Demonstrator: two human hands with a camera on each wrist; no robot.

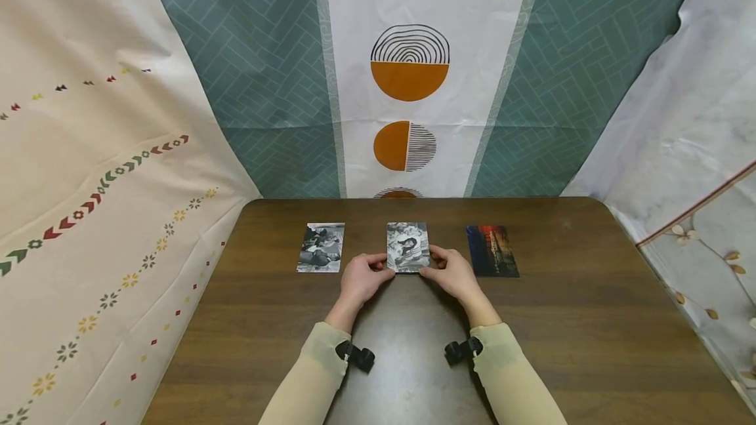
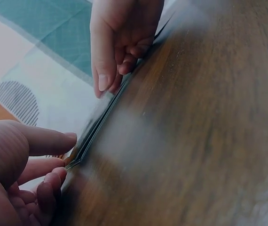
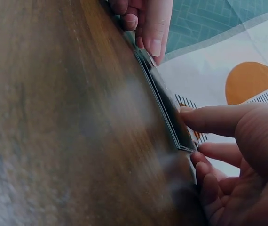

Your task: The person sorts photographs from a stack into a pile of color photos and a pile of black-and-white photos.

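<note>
Brown table (image 1: 573, 333): left hand (image 1: 361, 278) and right hand (image 1: 455, 275) about equally near, card stack (image 1: 407, 245) between them, long axis running away from the grip.
Most of the card stack lies beyond the grip; whether slightly lifted, can't tell. Red-and-blue card (image 1: 493, 251) right of grip, grey card (image 1: 321, 248) left, both apart. Grips narrow, each pinching a near corner.

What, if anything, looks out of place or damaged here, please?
Nothing stands out: the left card, the middle stack between the left hand and right hand, and the right card form a rough row, without visible spills or damage.
</note>
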